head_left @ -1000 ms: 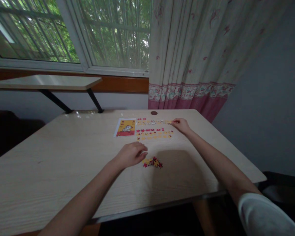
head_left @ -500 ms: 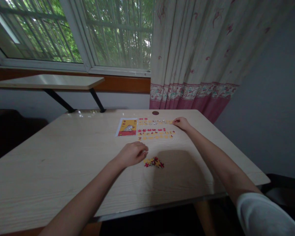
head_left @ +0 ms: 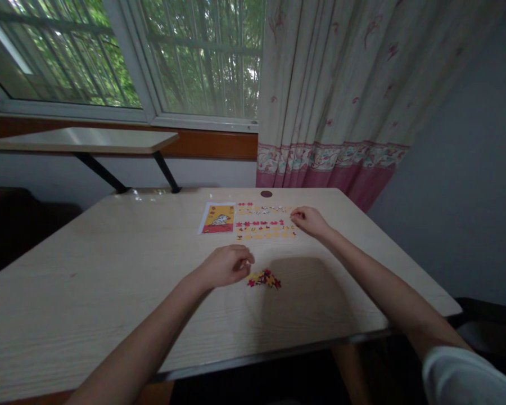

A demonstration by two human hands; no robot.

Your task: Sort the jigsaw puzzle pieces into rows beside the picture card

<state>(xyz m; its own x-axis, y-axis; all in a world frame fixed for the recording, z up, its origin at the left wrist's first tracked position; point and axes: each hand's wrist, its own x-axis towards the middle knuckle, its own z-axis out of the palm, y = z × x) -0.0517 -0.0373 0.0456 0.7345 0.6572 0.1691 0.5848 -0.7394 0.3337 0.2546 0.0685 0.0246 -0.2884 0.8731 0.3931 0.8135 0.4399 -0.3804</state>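
My left hand (head_left: 226, 265) hovers beside a small heap of puzzle pieces (head_left: 265, 278) in red, yellow and dark colours. Its fingers are curled together, and whatever they may hold is hidden. Farther back, my right hand (head_left: 311, 221) is at the right end of several rows of loose puzzle pieces (head_left: 263, 223), its thumb and fingers pinched; I cannot make out anything between them. The rows are sorted roughly into red, yellow and white-patterned pieces. Left of the rows lies a picture sheet (head_left: 218, 218) showing a white animal on yellow and red.
The pale wooden table (head_left: 122, 270) has a round dark disc (head_left: 266, 194) near its back edge. A raised shelf (head_left: 88, 139) on black legs stands at the back left. Behind are a barred window and a patterned curtain (head_left: 320, 101).
My right hand has drawn back slightly toward me and left from the end of an upper row of pieces. My left hand has barely shifted.
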